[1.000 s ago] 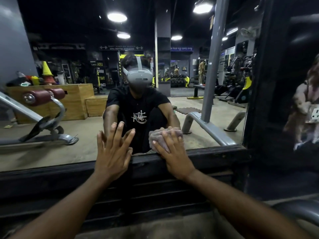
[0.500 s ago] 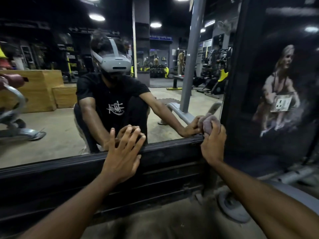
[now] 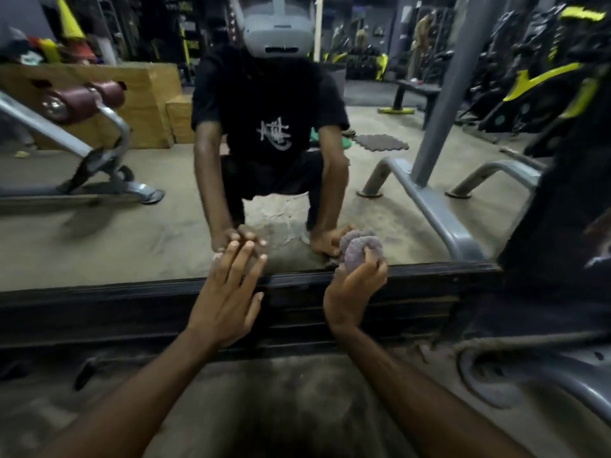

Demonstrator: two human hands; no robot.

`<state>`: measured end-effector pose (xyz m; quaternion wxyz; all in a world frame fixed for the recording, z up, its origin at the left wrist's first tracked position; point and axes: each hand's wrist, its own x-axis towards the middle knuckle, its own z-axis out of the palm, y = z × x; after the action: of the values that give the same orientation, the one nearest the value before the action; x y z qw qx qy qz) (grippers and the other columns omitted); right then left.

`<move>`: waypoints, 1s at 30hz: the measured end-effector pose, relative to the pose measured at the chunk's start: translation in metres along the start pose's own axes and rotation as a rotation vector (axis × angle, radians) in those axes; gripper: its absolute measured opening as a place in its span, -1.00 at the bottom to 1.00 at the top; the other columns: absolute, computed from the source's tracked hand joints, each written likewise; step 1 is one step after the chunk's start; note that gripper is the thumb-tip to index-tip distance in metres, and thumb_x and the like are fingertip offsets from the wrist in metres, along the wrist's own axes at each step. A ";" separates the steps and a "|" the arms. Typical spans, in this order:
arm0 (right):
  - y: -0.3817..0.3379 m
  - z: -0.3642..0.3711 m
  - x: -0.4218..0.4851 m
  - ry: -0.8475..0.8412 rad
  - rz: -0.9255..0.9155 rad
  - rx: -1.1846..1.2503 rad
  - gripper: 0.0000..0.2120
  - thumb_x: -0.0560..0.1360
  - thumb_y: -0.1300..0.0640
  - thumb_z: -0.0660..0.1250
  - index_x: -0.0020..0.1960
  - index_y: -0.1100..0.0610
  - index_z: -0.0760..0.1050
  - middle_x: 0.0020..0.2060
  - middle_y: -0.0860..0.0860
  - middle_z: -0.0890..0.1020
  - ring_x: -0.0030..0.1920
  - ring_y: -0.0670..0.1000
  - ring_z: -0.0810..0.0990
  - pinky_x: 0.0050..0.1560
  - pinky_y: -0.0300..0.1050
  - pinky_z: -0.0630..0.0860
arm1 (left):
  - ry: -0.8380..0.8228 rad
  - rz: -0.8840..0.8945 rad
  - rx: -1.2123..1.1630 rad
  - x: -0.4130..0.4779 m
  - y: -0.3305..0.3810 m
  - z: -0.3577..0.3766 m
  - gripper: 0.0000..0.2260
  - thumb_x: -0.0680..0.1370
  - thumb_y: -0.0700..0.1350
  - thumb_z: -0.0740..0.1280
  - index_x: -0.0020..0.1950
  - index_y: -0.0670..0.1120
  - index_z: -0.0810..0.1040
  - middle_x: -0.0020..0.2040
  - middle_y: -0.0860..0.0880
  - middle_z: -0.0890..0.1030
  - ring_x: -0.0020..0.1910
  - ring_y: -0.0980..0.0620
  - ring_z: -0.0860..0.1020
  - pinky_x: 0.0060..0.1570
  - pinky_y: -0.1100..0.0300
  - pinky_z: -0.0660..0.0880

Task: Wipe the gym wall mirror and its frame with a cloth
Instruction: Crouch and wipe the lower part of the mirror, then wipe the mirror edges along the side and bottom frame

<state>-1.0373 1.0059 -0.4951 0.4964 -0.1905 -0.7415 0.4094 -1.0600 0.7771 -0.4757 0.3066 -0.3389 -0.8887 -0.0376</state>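
The wall mirror [image 3: 132,233] fills the upper view and reflects a crouching person and the gym. Its black bottom frame [image 3: 115,302] runs across the middle. My left hand [image 3: 228,295] lies flat with straight fingers over the frame, fingertips on the glass. My right hand [image 3: 352,294] grips a bunched greyish-purple cloth [image 3: 362,252] and holds it against the glass just above the frame's top edge.
A black poster panel [image 3: 562,209] borders the mirror on the right. A grey machine base and tube [image 3: 562,375] lie on the dusty floor [image 3: 264,408] at lower right, close to my right forearm.
My right hand with the cloth came back left from the mirror's right corner along the bottom frame. My left hand stayed flat on the frame. The view dropped and moved closer.
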 end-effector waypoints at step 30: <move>-0.541 -0.198 0.043 -1.337 0.157 0.086 -0.23 0.52 -0.03 0.43 0.60 0.18 0.21 0.43 -0.04 0.37 0.40 -0.11 0.40 0.33 -0.33 0.38 | -0.418 -1.453 -1.375 0.035 -0.040 -0.569 -0.87 0.57 -0.20 0.44 0.11 -0.16 0.62 -0.10 -0.02 0.68 -0.09 0.05 0.63 -0.09 0.17 0.49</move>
<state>-0.8124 0.7978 -0.0056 -0.0935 0.0706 -0.8561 0.5034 -0.8102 0.6104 0.0103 -0.2123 0.1796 -0.7011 -0.6567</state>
